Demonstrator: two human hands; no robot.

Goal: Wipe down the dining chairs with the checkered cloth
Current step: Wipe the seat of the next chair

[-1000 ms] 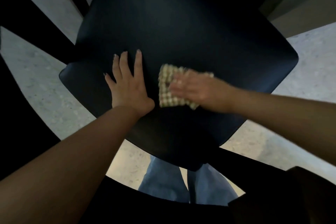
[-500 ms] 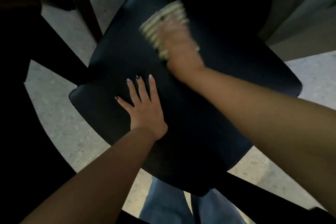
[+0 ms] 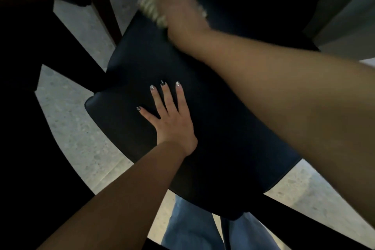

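Standing on pale speckled floor point(image 3: 77, 134), the dark chair seat point(image 3: 219, 148) fills the view. Left hand point(image 3: 172, 122) lies flat on it, fingers straight and spread. Right hand point(image 3: 182, 16), blurred, presses the checkered cloth point(image 3: 154, 0) at the seat's far edge; its grip cannot be told.

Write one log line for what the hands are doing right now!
left hand: flat on chair seat | right hand: pressing checkered cloth at seat's far edge | blurred
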